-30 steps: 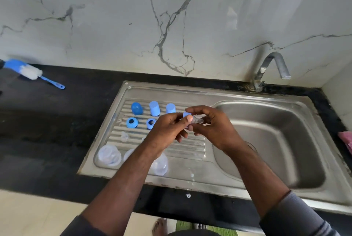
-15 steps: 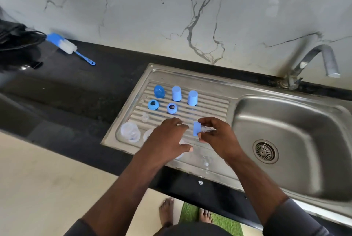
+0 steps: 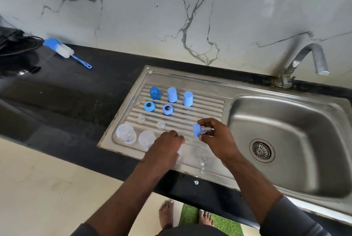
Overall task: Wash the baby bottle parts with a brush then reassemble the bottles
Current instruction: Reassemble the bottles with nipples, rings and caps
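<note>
Down by our feet: we stood barefoot at a green mat, close against the black counter.
Left hand: it was low over a clear bottle at the front of the draining board. The fingers bent down on it, but we could not tell if they had a grip. We think it went there to steady the bottle for its top.
Right hand: finger and thumb pinched a blue ring with a clear teat poking through. We held it up off the board, just beside the left hand, likely so it could go on that bottle next.
Other bottles: two sat at the front left corner of the board.
Loose teats: two lay behind them.
Spare rings: two sat in the next row back.
Blue caps: three stood in the back row. The parts were sorted in rows, we think to make matching easy.
Sink bowl: it sat to the right, under the tap.
Brush: it lay by the wall, well apart from us, so scrubbing looked finished.
</note>
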The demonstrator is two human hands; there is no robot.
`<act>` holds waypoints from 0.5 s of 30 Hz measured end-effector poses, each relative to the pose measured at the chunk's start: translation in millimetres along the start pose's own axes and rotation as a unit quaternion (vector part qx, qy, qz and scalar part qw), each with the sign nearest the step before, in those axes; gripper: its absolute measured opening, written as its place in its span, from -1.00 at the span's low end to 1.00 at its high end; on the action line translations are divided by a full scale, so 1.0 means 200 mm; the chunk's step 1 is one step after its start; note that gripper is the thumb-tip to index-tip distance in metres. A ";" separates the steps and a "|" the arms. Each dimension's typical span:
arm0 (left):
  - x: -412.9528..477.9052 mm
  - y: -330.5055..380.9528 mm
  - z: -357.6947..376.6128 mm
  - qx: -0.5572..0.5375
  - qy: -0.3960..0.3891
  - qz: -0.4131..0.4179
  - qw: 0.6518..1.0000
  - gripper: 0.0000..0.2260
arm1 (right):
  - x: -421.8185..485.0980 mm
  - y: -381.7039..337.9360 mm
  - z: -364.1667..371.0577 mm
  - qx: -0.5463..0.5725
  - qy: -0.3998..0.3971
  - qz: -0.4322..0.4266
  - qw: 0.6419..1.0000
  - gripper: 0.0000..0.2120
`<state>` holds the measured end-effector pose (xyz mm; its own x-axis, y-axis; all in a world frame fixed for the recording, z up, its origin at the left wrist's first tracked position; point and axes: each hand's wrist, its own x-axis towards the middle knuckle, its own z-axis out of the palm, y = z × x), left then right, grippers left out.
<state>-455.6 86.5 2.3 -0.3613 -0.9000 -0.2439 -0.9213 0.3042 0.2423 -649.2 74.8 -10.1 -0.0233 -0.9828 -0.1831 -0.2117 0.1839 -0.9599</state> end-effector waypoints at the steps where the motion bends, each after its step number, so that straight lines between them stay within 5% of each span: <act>1: 0.01 0.00 -0.02 -0.046 0.015 -0.001 0.999 -0.63 | 0.00 -0.01 -0.02 0.010 0.008 0.002 1.000 -0.57; 5: 0.05 -0.02 -0.17 -0.279 0.139 -0.048 0.949 -0.73 | 0.02 -0.11 -0.08 0.048 0.057 -0.030 0.997 -0.59; 10: 0.08 -0.06 -0.34 -0.634 0.138 -0.133 0.749 -0.81 | 0.02 -0.29 -0.14 0.101 0.082 -0.068 0.989 -0.63; 15: 0.12 -0.06 -0.44 -0.687 0.147 -0.093 0.706 -0.76 | 0.02 -0.41 -0.14 0.031 0.064 -0.123 0.990 -0.55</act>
<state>-440.8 33.9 75.7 -0.0216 -0.9717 -0.2352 0.1330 -0.2360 0.9626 -658.5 56.2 73.5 -0.1026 -0.9914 0.0819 -0.1665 -0.0640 -0.9840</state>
